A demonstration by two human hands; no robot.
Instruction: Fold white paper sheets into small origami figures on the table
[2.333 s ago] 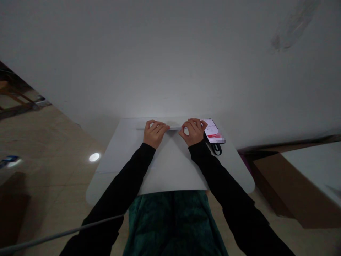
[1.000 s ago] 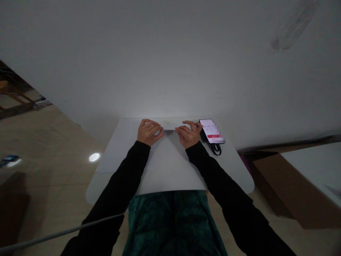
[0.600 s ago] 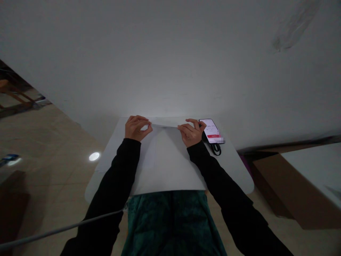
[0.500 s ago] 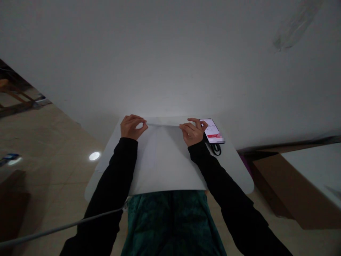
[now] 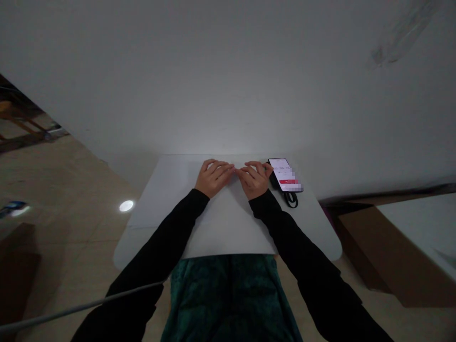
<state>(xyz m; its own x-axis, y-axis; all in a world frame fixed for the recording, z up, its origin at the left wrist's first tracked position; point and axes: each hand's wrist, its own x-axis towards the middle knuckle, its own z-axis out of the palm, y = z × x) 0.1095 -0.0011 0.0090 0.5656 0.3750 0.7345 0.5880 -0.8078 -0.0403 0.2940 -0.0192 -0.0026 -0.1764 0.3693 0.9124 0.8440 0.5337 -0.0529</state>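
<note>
Over the far part of the white table (image 5: 228,232), my left hand (image 5: 214,176) and my right hand (image 5: 253,178) meet at the fingertips. Each has its thumb and forefinger pinched together. The thin white strip, which looks like paper, was stretched between them a moment ago and is now mostly hidden by the fingers. On my right hand the other fingers are slightly raised, close to the phone's left edge. A sheet of white paper (image 5: 167,190) lies flat on the table to the left of my hands.
A phone (image 5: 283,173) with a lit timer screen lies at the table's right, a black strap (image 5: 291,199) beside it. A white wall (image 5: 228,85) rises behind the table. A grey cable (image 5: 89,302) crosses my left forearm. Cardboard (image 5: 392,251) stands at the right.
My left hand has moved right, up to my right hand, and the strip no longer shows stretched between them. My right hand has barely moved.
</note>
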